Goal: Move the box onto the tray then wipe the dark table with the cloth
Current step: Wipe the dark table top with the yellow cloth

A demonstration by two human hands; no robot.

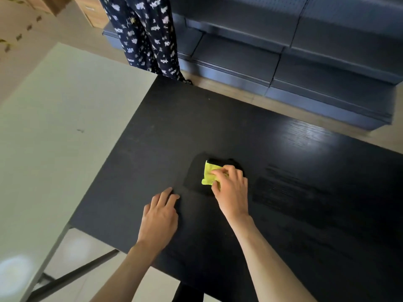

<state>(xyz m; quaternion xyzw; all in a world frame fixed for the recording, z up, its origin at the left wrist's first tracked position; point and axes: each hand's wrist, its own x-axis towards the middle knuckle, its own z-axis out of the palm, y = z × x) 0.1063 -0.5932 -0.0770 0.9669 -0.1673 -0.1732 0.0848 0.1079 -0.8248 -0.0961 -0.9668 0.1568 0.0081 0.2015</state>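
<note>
Dark table (283, 214) bears yellow cloth (209, 173) under right hand (232, 189).

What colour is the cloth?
Bright yellow-green cloth, under the right hand; head view.

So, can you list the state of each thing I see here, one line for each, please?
cloth: yellow-green, bunched, lying on the table under the right hand
right hand: fingers curled on the cloth, pressing it down
left hand: flat on the table, holding nothing
dark table: a darker patch around the cloth, faint streaks to its right
light table: beside the dark table, bare where visible
</note>
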